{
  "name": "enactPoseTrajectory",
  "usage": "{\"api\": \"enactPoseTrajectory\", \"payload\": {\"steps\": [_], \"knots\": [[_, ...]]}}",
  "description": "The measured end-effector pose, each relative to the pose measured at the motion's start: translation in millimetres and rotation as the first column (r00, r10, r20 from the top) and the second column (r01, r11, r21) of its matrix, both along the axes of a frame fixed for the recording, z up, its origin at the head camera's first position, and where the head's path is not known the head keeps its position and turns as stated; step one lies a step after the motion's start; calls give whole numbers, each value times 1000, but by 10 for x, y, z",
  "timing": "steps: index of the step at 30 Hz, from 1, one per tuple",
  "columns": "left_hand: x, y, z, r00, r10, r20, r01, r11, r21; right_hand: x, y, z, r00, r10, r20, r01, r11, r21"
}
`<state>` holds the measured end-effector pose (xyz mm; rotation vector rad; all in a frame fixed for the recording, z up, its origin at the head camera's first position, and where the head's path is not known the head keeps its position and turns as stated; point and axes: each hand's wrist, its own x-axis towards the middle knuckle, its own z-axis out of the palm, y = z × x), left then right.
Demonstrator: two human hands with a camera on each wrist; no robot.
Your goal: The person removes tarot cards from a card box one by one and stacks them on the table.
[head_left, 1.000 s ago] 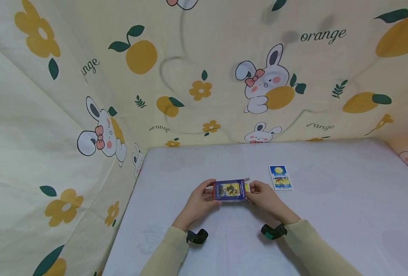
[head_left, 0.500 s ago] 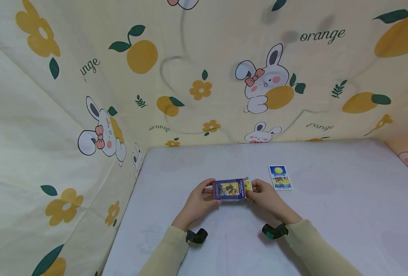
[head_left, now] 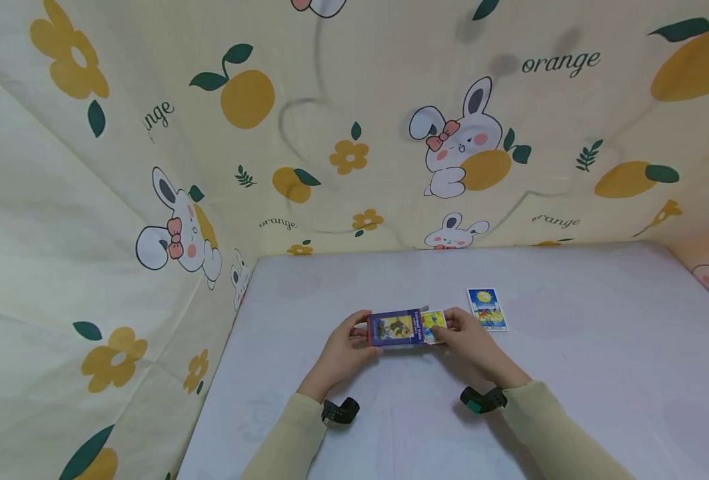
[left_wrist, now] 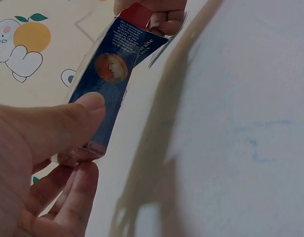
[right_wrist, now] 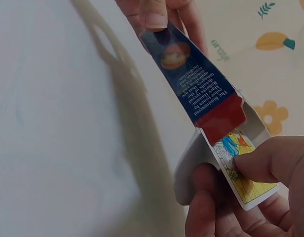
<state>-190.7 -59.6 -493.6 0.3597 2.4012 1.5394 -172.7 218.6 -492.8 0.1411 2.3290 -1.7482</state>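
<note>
A dark blue card box (head_left: 394, 329) with a picture on its front is held above the table, its open end facing right. My left hand (head_left: 347, 350) grips the closed end, with the thumb (left_wrist: 90, 101) along the box's narrow printed side. Out of the open end juts a deck of cards (head_left: 432, 324), its top card yellow with a coloured picture. My right hand (head_left: 471, 343) pinches that deck, thumb (right_wrist: 260, 160) on the top card and fingers beneath. The rest of the deck is hidden inside the box. An open flap (right_wrist: 191, 163) hangs beside the cards.
A card with a yellow sun (head_left: 487, 309) lies face up on the white table (head_left: 594, 373), just beyond my right hand. Behind and to the left hang cream cloths (head_left: 378, 73) printed with rabbits and oranges. A black band (head_left: 483, 400) sits on each wrist.
My right hand has moved a little to the right, drawing the deck further out of the box. The left hand keeps its grip on the box, which has shifted slightly left.
</note>
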Motion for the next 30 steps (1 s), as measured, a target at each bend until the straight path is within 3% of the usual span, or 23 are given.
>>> {"api": "enactPoseTrajectory", "payload": {"steps": [10,22,30], "knots": [[7,-8,19,1000,14,-1,-14,1000,-12,-9,142,18,999,-26,32,26,1000,-1],[16,-27,33,1000,15,-4,-15,1000,-16,3,260,67,999,-44,-4,44,999,-1],[20,-45,38,1000,10,-2,-10,1000,-5,8,417,189,996,-90,-20,90,995,31]]}}
